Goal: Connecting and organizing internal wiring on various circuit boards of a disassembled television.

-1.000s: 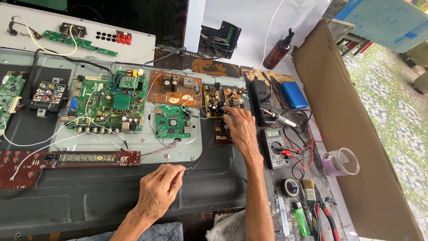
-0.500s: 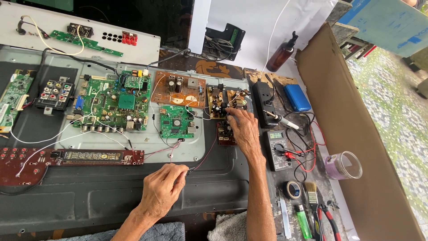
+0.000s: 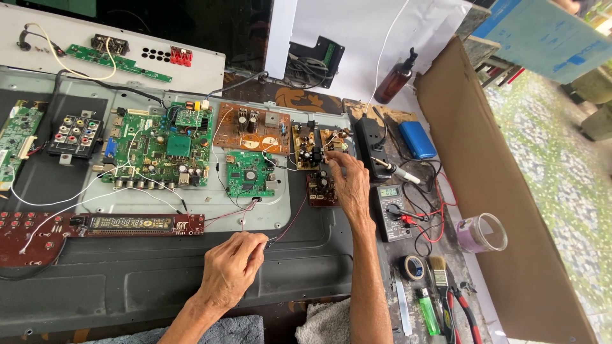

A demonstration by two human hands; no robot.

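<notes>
Main board [image 3: 159, 148]: green laminate, semi-gloss, with shiny metal connectors. Power board [image 3: 252, 127]: brown matt laminate. Chassis [image 3: 159, 280]: dark grey pressed metal sheet, dull and dusty. Back plate [image 3: 268, 213]: pale bare metal, satin. Meter [image 3: 390, 211]: black matt plastic. Bottle [image 3: 394, 81]: brown glossy plastic or glass. Panel [image 3: 503, 210]: brown matt cardboard. Towel [image 3: 325, 322]: grey rough cloth. Tape roll [image 3: 414, 266]: glossy black. Left hand [image 3: 233, 267] pinches thin plastic-coated wires [image 3: 280, 232].
</notes>
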